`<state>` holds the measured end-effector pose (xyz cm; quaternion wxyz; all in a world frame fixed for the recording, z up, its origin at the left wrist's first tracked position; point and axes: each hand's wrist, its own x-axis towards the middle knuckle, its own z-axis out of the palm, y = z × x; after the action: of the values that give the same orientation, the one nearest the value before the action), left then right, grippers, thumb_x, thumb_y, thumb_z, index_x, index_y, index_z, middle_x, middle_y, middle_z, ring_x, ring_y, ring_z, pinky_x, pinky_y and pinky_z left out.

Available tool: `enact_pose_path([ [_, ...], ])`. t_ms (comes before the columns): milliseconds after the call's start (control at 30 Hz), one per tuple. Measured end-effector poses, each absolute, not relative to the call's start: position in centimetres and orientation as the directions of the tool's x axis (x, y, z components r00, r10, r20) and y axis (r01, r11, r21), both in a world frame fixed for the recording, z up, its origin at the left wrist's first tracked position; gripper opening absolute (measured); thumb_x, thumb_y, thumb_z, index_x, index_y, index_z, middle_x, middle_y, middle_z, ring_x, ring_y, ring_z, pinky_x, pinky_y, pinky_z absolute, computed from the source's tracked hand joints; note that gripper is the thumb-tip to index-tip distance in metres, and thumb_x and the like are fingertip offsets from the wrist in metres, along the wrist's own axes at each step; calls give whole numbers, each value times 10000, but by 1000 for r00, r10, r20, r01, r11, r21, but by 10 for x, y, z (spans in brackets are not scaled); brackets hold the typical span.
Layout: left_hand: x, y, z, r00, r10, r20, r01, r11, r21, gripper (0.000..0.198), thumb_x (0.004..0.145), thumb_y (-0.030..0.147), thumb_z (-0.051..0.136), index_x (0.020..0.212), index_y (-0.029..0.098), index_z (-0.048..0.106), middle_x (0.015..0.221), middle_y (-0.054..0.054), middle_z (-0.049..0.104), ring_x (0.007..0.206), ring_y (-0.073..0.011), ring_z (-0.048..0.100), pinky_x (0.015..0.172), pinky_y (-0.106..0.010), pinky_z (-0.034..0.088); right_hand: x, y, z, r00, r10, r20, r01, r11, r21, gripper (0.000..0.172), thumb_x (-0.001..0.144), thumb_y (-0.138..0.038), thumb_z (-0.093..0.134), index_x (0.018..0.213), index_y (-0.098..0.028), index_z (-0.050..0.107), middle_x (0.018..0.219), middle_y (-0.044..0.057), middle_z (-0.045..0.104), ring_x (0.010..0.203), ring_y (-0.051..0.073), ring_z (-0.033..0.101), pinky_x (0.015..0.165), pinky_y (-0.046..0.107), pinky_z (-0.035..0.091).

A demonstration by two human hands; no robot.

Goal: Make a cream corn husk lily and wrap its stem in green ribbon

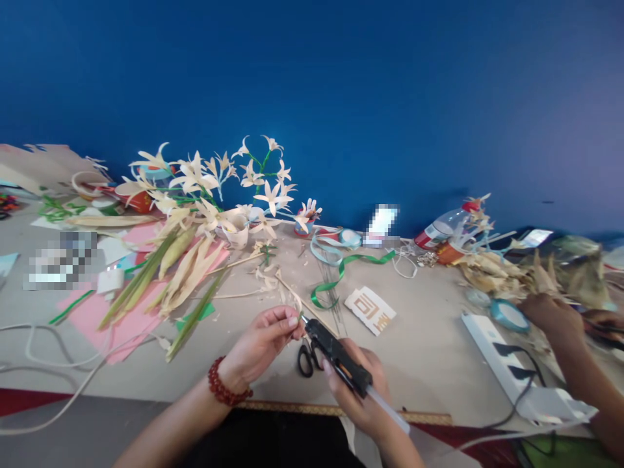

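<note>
In my right hand [358,383], wrapped round its grip, is a black hot glue gun [337,356] with a clear glue stick [390,411] coming out of its back end. The fingers of my left hand [266,341] pinch a small pale husk petal [296,298] with a bit of green at its base. The gun's nozzle is right at that green bit; whether they touch I cannot tell. Black-handled scissors [305,361] lie just below, partly hidden by my right hand. Behind are a green ribbon [336,279] and a thin stick [305,300].
Husk flowers [195,175] stand at the back left, and corn husks [188,276] lie on pink paper [92,318]. A white power strip [502,364] with cords is at right, beside another person's hand [548,315]. A torn cardboard piece [371,310] lies nearer.
</note>
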<state>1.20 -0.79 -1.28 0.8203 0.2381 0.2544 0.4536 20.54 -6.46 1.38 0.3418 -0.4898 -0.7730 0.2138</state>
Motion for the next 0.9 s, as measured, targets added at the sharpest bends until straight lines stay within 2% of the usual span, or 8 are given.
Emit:
enact_pose_path([
  [333, 11, -9, -12, 465, 862, -200, -628, 480, 613, 113, 796, 192, 741, 749, 121, 666, 692, -18, 630, 679, -103, 545, 713, -227, 410, 205, -63, 14, -303, 875, 378, 606, 483, -632, 35, 873, -207, 498, 856, -237, 495, 660, -18, 602, 541, 150, 596, 563, 242, 446],
  [500, 12, -9, -12, 467, 861, -202, -623, 482, 615, 126, 787, 207, 753, 753, 122, 666, 695, -16, 619, 677, -103, 543, 700, -222, 410, 205, -64, 14, -300, 889, 346, 617, 458, -640, 46, 875, -204, 485, 848, -237, 502, 670, -15, 613, 560, 153, 610, 576, 248, 451],
  [900, 10, -9, -14, 437, 877, -200, -626, 456, 633, 104, 808, 202, 734, 780, 127, 667, 702, -15, 619, 688, -101, 546, 711, -218, 413, 202, -63, 19, -301, 866, 399, 662, 491, -566, 51, 856, -205, 502, 863, -244, 470, 633, -26, 604, 529, 154, 598, 556, 232, 454],
])
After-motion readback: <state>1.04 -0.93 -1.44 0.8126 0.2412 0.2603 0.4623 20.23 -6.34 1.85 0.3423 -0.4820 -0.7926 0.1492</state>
